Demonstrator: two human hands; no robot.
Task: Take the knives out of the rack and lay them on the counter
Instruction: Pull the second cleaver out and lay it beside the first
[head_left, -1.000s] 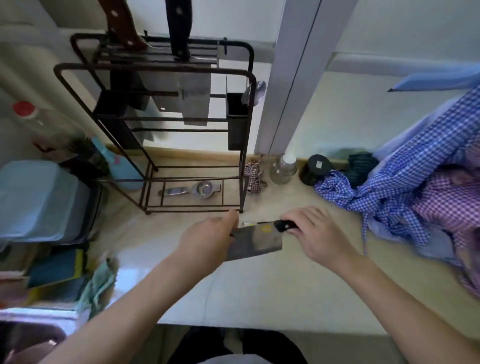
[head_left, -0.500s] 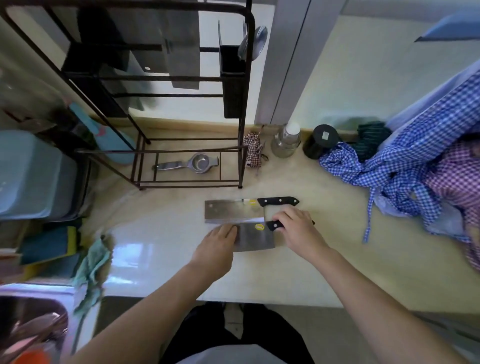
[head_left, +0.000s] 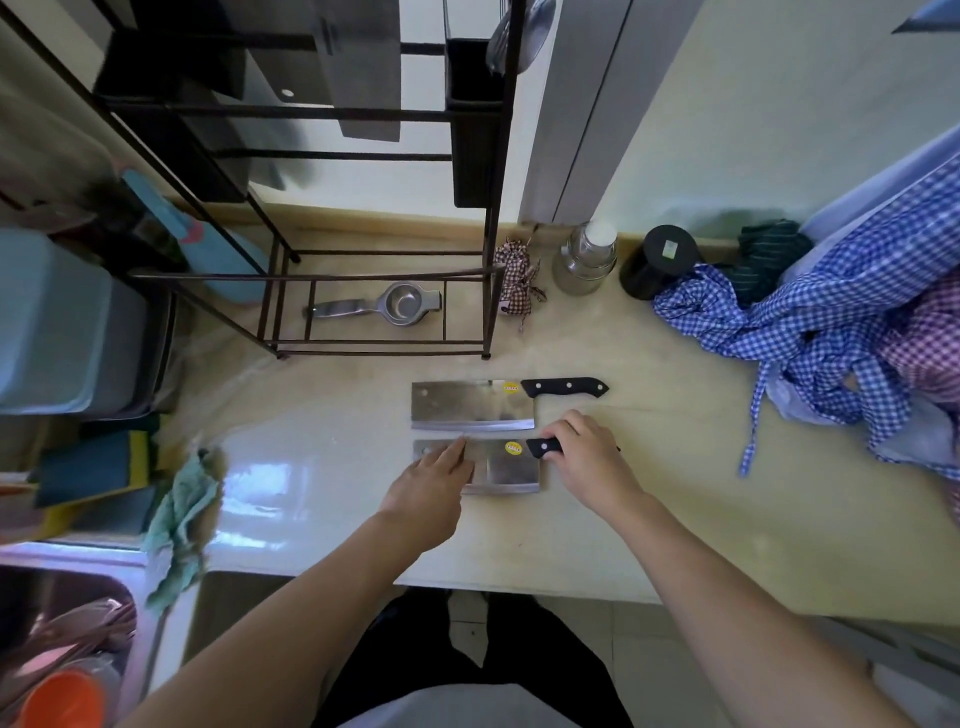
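cleavers side by side at centre frame on the bench (head_left: 649, 519), below the rack (head_left: 488, 291). the near cleaver (head_left: 506, 467) lies flat, just below and parallel to the far cleaver (head_left: 472, 405), their blades almost touching along one edge. the right hand (head_left: 587, 457) is closed around the near cleaver's black handle; the left hand (head_left: 431, 488) rests with fingers extended flat on the blade face, gripping nothing. the hands are apart, one at each end of the knife. to finish this step well, judged from the layout: keep the blade flat, let the handle go first, then lift the fingers straight up off the steel rather than sliding them toward the cutting edge at the lower side. both cleavers have their long axis running left to right across the frame, handles toward the right, blunt blade ends toward the left. at least two dark blades (head_left: 363, 78) hang in the rack at upper left, so the task appears unfinished.
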